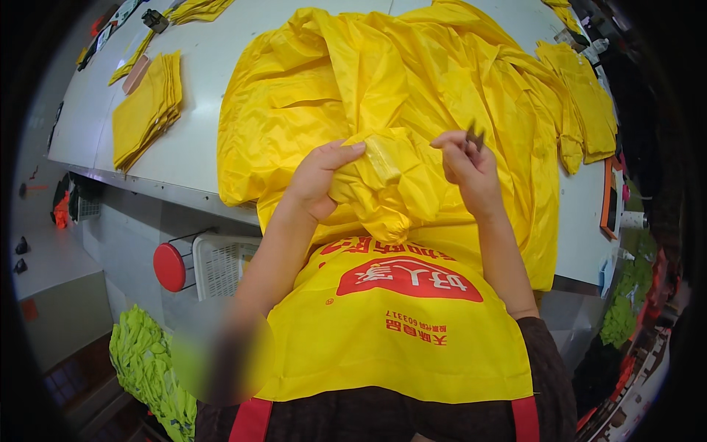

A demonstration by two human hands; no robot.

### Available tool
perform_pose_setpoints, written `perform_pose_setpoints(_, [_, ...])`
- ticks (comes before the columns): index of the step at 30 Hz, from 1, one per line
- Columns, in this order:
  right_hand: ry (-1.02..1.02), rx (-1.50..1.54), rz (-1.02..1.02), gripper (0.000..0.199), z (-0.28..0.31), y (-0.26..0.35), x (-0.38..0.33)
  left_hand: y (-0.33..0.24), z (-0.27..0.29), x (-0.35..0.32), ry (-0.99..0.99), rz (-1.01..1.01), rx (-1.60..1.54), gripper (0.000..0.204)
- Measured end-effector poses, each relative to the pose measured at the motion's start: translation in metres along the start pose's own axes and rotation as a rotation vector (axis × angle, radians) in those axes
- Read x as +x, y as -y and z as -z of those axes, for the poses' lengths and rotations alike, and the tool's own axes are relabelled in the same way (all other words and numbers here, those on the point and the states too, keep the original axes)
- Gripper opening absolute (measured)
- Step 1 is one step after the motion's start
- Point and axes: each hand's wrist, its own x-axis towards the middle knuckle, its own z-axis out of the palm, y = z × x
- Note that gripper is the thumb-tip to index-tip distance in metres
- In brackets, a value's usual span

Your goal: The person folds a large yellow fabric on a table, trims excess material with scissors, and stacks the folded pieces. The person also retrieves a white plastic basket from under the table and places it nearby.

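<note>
A large heap of thin, shiny yellow fabric [442,81] covers the middle of the table and hangs over its near edge towards me. My left hand [322,177] is closed on a gathered part of this fabric, with the thumb on top. Beside that thumb, a glossy strip-like patch [383,163] shows on the cloth. My right hand [471,173] is closed around small dark thread snips [475,138], whose tips stick up past the fingers. It is held just above the fabric, to the right of the patch.
A stack of folded yellow pieces [149,110] lies on the white table [199,96] at left, another yellow stack [588,103] at right. Below the left edge are a red stool [169,267], a white basket [221,265] and a lime-green fabric pile [143,361].
</note>
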Motion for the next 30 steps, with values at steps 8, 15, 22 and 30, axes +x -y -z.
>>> perform_pose_setpoints(8, [0.201,-0.495,0.318,0.028,-0.012,0.010,-0.023,-0.004,0.011,0.019,-0.020,0.136,-0.101,0.032])
perform_pose_setpoints(15, [0.036,-0.243,0.087,0.018,-0.010,-0.007,-0.010,0.019,-0.026,-0.017,-0.382,-1.072,1.176,0.033])
perform_pose_setpoints(22, [0.060,-0.015,-0.186,0.019,-0.017,0.000,-0.004,0.032,-0.016,-0.022,-0.149,-0.792,1.023,0.019])
perform_pose_setpoints(30, [0.132,0.191,-0.331,0.020,-0.016,-0.004,-0.001,0.037,-0.004,-0.018,-0.059,-0.515,0.334,0.013])
